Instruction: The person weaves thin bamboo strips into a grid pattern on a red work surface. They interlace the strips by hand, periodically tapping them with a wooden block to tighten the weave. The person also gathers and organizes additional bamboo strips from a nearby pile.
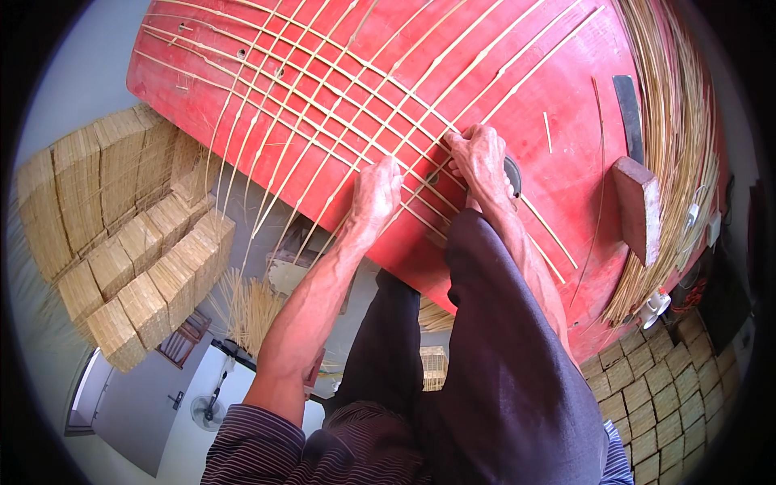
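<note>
An open lattice of thin bamboo strips (315, 105) lies over a red board (558, 170), its strips crossing in both directions. At the lattice's near edge my left hand (377, 192) is closed, with its fingertips pressed on a strip. My right hand (480, 162) is closed too, pinching a strip near the lattice's right corner. Loose strip ends pass under it and stick out to the lower right. A dark round object (512, 175) shows beside my right hand, partly hidden by it.
A long bundle of strips (675, 121) lies along the board's right side, with a reddish block (637, 208) and a dark flat blade-like piece (627, 119) next to it. Stacks of woven bamboo pieces (141, 242) stand at the left. More woven pieces (663, 396) lie at lower right.
</note>
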Motion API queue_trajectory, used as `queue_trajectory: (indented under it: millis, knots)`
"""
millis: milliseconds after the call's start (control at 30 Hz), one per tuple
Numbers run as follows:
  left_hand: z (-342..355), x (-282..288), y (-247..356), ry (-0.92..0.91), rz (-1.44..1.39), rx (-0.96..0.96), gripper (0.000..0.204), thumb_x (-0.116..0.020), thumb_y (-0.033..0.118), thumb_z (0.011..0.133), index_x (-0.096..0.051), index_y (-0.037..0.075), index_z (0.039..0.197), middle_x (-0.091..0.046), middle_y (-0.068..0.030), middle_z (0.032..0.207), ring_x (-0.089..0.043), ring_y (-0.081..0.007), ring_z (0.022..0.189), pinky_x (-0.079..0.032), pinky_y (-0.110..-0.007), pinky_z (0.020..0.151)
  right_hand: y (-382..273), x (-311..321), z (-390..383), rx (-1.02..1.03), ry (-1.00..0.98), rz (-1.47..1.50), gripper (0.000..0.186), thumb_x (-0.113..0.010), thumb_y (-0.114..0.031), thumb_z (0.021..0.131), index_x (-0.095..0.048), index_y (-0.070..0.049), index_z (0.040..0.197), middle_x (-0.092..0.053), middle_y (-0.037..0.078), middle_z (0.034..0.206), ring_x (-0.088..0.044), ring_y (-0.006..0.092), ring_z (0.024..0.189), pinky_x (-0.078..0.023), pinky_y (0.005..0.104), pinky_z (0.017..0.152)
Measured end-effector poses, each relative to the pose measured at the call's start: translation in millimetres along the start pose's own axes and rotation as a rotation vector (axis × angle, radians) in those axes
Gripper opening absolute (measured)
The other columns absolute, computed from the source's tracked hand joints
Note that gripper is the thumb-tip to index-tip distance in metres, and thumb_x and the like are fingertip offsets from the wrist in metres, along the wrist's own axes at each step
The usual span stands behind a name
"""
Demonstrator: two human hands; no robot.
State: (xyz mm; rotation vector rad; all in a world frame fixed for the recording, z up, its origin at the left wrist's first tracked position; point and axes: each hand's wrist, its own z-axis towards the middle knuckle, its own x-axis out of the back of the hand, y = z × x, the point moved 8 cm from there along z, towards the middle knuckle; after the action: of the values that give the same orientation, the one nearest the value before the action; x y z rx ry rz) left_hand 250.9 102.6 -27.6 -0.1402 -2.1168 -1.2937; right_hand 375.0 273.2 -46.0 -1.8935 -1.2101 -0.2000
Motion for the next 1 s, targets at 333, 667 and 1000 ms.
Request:
queue_trajectory:
  millis: [333, 667, 1000]
  knots:
    - [4, -9, -15, -0.059, 0.030, -0.028, 0.009, -0.057, 0.000, 0.084, -0.051, -0.002, 0.079, -0.053, -0.0170, 0.063, -0.058, -0.0379, 0.060, -0.045, -0.044, 0.056, 0, -4, 3, 0.000, -0.017, -0.041, 0.033, -0.064, -0.023, 0.079, -0.066, 0.006, 0.064, -0.062, 0.021, 0.054, -0.069, 0.0354, 0.062, -0.055, 0.0460, 0.071]
    - [13, 66, -29, 0.136, 0.116, 0.086, 0.015, -0.069, 0.008, 0.083, -0.058, 0.001, 0.089, -0.060, -0.0108, 0.068, -0.061, -0.0240, 0.061, -0.048, -0.037, 0.058, -56, -44, 15, 0.064, -0.198, 0.111, 0.031, -0.058, -0.020, 0.084, -0.066, 0.008, 0.075, -0.062, 0.018, 0.053, -0.067, 0.0282, 0.051, -0.056, 0.0402, 0.060]
    - [27, 67, -52, -0.033, 0.050, -0.055, 0.013, -0.065, 0.002, 0.080, -0.055, 0.001, 0.086, -0.059, -0.0112, 0.066, -0.062, -0.0237, 0.060, -0.049, -0.037, 0.058, -58, -55, 20, -0.021, -0.160, 0.059, 0.037, -0.061, -0.026, 0.085, -0.069, 0.008, 0.073, -0.064, 0.016, 0.053, -0.066, 0.0238, 0.047, -0.057, 0.0366, 0.059]
